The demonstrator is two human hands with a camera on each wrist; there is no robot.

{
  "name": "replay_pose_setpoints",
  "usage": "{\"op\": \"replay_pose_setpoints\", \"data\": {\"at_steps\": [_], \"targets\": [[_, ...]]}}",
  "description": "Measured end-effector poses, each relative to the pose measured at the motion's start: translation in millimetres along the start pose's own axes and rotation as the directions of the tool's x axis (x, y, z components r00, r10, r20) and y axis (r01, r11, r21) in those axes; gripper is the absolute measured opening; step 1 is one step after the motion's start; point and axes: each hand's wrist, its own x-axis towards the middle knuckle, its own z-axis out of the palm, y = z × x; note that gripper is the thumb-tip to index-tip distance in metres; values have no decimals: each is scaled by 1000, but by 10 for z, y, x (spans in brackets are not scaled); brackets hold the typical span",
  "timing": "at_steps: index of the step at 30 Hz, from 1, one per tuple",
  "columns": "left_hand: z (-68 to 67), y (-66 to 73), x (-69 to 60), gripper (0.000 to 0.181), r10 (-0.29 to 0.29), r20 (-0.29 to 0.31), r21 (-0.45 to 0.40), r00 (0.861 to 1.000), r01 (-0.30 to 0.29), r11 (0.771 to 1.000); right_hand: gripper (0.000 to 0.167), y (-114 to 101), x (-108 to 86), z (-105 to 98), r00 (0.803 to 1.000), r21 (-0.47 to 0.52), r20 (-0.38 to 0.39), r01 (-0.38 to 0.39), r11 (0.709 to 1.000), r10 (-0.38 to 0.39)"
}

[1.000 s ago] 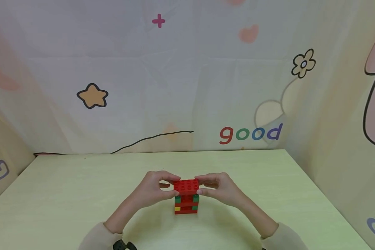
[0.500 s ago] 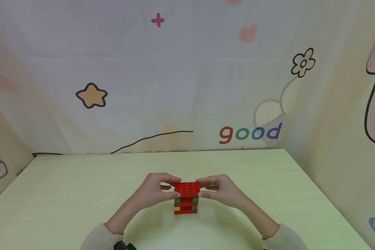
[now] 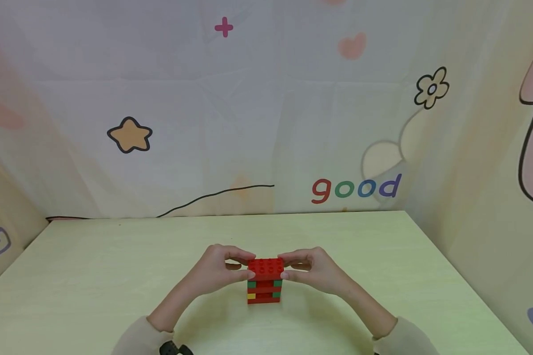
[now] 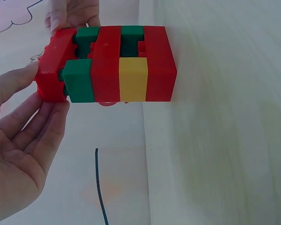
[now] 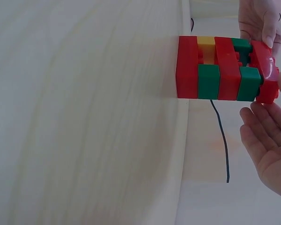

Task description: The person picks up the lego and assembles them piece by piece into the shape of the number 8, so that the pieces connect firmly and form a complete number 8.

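A small tower of toy building bricks stands on the table, with red bricks (image 3: 264,290) lying across green bricks (image 5: 209,82) and a yellow brick (image 4: 133,79). On top sits a red eight-stud brick (image 3: 265,267), tilted a little; green studs show in a narrow gap beneath it in the left wrist view. My left hand (image 3: 219,268) pinches this brick's left end between thumb and fingers. At its right end my right hand (image 3: 313,268) does likewise, thumb at the front and fingers behind. The brick's back side is hidden in the head view.
The pale wooden table (image 3: 115,266) spreads around the tower. Behind it hangs a printed cloth backdrop (image 3: 195,123), which also rises along both sides. A dark wrist strap (image 3: 175,348) shows near the left sleeve.
Both hands and the top red brick have come down slightly onto the tower since a second ago. Over the last half second they have barely moved.
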Motion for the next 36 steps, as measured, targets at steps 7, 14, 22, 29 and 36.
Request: {"op": "replay_pose_setpoints", "data": {"at_steps": [7,14,22,29,36], "targets": [[-13,-1,13,34,-19,11,-17,1000,19,1000,43,-21,10,17,1000,-14,-12,13,1000,-14],[0,20,12,34,-27,10,-33,1000,28,999,42,-14,-2,15,999,-13,-22,23,1000,-23],[-2,6,-2,30,9,-5,-8,1000,-9,1000,44,-16,13,17,999,-22,-16,30,999,-30],[-17,24,-9,32,8,2,10,1000,-8,1000,41,-15,24,20,998,-38,-15,54,998,-55],[-15,34,4,31,-2,8,62,1000,1,998,39,0,36,22,999,-63,-23,42,997,-44]]}}
